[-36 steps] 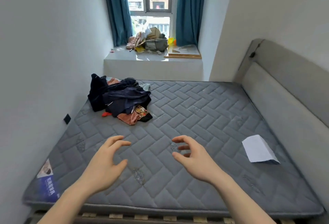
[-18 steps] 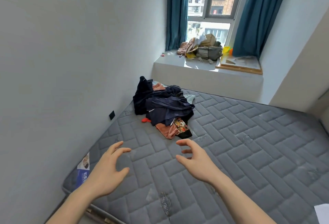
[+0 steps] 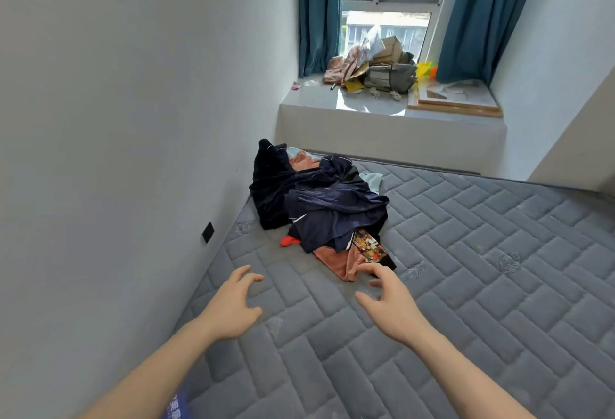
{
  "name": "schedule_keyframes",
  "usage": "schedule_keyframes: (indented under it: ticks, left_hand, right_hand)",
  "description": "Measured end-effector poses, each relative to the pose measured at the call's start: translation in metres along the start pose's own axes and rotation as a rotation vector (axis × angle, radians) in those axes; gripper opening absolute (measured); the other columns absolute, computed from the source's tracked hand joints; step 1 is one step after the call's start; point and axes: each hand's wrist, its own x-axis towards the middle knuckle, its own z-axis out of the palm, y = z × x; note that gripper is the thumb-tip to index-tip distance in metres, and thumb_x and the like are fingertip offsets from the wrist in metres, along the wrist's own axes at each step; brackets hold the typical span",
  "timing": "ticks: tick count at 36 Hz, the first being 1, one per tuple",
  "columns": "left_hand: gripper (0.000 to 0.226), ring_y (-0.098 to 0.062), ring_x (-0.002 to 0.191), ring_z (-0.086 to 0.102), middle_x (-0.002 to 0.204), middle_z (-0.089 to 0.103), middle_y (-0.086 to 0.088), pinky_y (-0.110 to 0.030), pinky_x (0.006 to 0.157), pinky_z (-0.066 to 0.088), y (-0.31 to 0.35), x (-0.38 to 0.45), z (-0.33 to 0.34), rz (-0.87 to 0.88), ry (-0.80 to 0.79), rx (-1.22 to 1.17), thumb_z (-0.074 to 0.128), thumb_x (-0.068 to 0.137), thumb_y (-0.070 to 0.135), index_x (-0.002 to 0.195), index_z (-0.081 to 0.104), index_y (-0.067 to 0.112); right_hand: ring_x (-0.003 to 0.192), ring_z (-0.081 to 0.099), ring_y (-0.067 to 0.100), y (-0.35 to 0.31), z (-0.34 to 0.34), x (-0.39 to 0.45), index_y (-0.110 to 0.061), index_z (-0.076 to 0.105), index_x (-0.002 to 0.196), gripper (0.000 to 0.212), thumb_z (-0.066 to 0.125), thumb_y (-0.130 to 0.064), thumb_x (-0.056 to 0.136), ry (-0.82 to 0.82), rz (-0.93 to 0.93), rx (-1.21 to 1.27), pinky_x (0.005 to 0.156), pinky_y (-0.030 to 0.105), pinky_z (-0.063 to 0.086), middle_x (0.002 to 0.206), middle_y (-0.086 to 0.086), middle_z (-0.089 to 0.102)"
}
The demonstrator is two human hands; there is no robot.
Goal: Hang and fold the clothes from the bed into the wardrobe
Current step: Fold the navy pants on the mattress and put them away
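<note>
Left hand hovers over the grey quilted mattress near the wall, grip spread, fingers loosely curved, holding nothing. Clothes pile, mostly dark navy with pink and red bits, lies on the bed against the wall, below the cluttered window ledge. Right hand reaches, grip spread and empty, fingertips just beside the pile's pink garment; contact unclear.

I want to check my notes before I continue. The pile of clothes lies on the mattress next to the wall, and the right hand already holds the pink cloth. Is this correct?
Not quite. In the head view the right hand holds nothing: its fingers are spread just short of the pink cloth. The pile of clothes does lie on the mattress next to the wall.
</note>
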Motion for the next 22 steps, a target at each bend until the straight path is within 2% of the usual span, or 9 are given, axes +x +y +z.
schedule_keyframes:
  ticks: [3,8,13,16,19,22]
  left_hand:
    - [0.066,-0.023,0.147,0.031,0.167,0.01,0.002,-0.03,0.112,0.034,-0.039,0.056,-0.003,-0.019,-0.061,0.043,0.064,0.086,0.028,0.147,0.04,0.029]
    - [0.071,-0.026,0.147,0.029,0.167,0.004,0.001,-0.034,0.11,0.04,-0.098,0.139,0.015,-0.087,-0.165,0.119,0.061,0.087,0.029,0.152,0.033,0.026]
    - [0.076,-0.03,0.147,0.025,0.167,-0.001,-0.001,-0.037,0.109,0.043,-0.15,0.224,0.056,-0.159,-0.228,0.191,0.059,0.089,0.028,0.156,0.025,0.026]
    - [0.078,-0.031,0.147,0.024,0.168,-0.002,-0.002,-0.037,0.108,0.044,-0.179,0.276,0.094,-0.17,-0.247,0.227,0.061,0.091,0.029,0.157,0.021,0.027]
    - [0.087,-0.035,0.149,0.021,0.168,-0.009,-0.003,-0.042,0.111,0.042,-0.207,0.322,0.137,-0.187,-0.302,0.292,0.066,0.09,0.036,0.16,0.014,0.027]
    - [0.106,-0.041,0.153,0.007,0.167,-0.02,-0.003,-0.051,0.117,0.035,-0.229,0.359,0.171,-0.226,-0.318,0.341,0.073,0.086,0.048,0.162,0.0,0.029]
  right_hand:
    - [0.112,0.047,-0.012,0.006,0.035,0.04,-0.037,0.051,0.129,0.047,0.069,-0.02,0.089,0.024,0.031,-0.035,0.086,0.006,0.036,0.129,-0.021,0.05]
    - [0.118,0.047,-0.001,0.036,0.088,0.101,-0.038,0.046,0.134,0.051,0.069,-0.022,0.091,0.018,0.117,-0.092,0.1,0.02,0.036,0.133,-0.02,0.045]
    - [0.118,0.04,-0.003,0.092,0.14,0.169,-0.037,0.044,0.136,0.054,0.069,-0.024,0.09,-0.02,0.174,-0.186,0.099,0.018,0.033,0.135,-0.019,0.04]
    - [0.123,0.042,-0.001,0.136,0.175,0.21,-0.039,0.044,0.136,0.056,0.07,-0.026,0.088,-0.008,0.181,-0.217,0.1,0.019,0.034,0.138,-0.019,0.039]
    - [0.132,0.041,0.007,0.181,0.209,0.246,-0.036,0.04,0.141,0.06,0.068,-0.027,0.089,-0.017,0.189,-0.274,0.104,0.024,0.037,0.145,-0.017,0.035]
    - [0.137,0.038,0.012,0.22,0.242,0.276,-0.033,0.038,0.147,0.065,0.067,-0.028,0.089,-0.03,0.19,-0.329,0.107,0.026,0.038,0.152,-0.015,0.029]
